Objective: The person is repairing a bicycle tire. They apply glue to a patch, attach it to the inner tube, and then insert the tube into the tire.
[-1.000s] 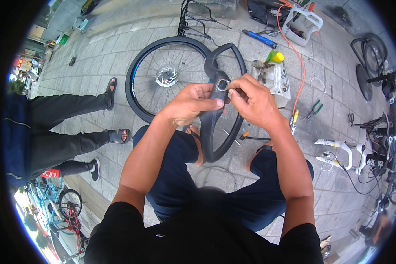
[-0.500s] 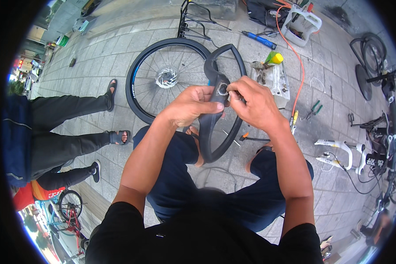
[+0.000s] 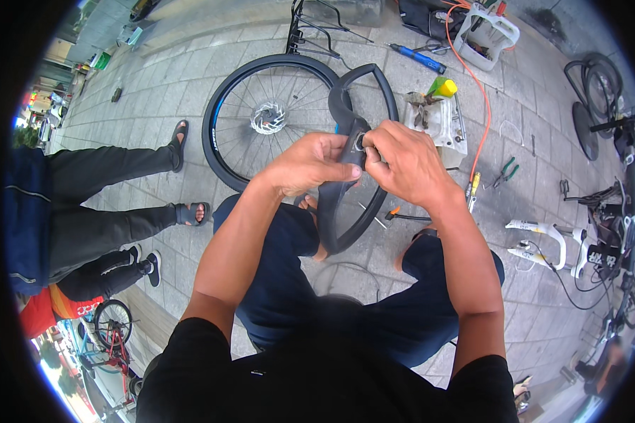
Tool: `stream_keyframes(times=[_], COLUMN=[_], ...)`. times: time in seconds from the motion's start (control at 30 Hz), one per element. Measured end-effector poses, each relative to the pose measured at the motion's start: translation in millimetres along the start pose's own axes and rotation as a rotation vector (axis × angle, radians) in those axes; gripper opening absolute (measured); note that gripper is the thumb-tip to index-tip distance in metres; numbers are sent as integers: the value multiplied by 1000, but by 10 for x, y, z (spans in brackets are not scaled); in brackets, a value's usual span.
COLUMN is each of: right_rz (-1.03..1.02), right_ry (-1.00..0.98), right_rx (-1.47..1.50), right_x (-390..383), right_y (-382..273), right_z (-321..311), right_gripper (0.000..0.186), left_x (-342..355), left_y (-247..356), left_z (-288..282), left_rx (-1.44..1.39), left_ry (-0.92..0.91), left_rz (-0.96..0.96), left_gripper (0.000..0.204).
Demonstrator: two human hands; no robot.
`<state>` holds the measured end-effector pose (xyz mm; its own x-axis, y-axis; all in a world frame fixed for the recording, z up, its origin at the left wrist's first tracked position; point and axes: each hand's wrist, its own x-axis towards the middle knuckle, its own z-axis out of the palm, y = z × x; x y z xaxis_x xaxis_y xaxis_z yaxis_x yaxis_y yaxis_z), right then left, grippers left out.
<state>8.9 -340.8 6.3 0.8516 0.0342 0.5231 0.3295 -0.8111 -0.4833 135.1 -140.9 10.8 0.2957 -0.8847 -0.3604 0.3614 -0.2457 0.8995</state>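
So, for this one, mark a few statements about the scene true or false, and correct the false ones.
1. The left hand holds a looped black rubber inner tube. True.
2. The right hand is well away from the tube. False: it is at the tube, close beside the left hand.
3. A black-tyred spoked wheel lies on the grey stone paving. True.
4. The green-handled pliers lie left of the wheel. False: they lie to its right, beyond the thin orange hose.
5. The white bicycle fork is to the person's right. True.
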Motion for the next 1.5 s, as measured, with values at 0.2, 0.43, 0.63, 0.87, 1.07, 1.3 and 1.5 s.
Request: stream_keyframes(times=[0.2, 0.43, 0.63, 0.87, 1.07, 1.3, 1.5], right_rz=[119, -12, 106, 483, 736, 787, 639], right_ry=[-29, -41, -30, 25, 74, 270, -292], right_rx=[92, -8, 69, 284, 445, 283, -184], right_x=[-21, -17, -36, -40, -57, 33, 5], right_y=[-5, 6, -1, 10, 175, 369, 205], right_z=[10, 29, 73, 149, 258, 37, -86], right_gripper=[12, 11, 10, 10, 20, 17, 33], left_x=[-11, -15, -29, -35, -13, -60, -71], left_y=[-13, -47, -49, -46, -66, -101, -20], left_z=[17, -5, -14, 29, -3, 44, 23], left_rx=[103, 194, 281, 134, 140, 59, 59], left_ry=[14, 6, -24, -7, -19, 4, 166], left_rz=[-20, -11, -37, 4, 2, 108, 128], left_gripper=[42, 33, 34, 42, 58, 61, 58])
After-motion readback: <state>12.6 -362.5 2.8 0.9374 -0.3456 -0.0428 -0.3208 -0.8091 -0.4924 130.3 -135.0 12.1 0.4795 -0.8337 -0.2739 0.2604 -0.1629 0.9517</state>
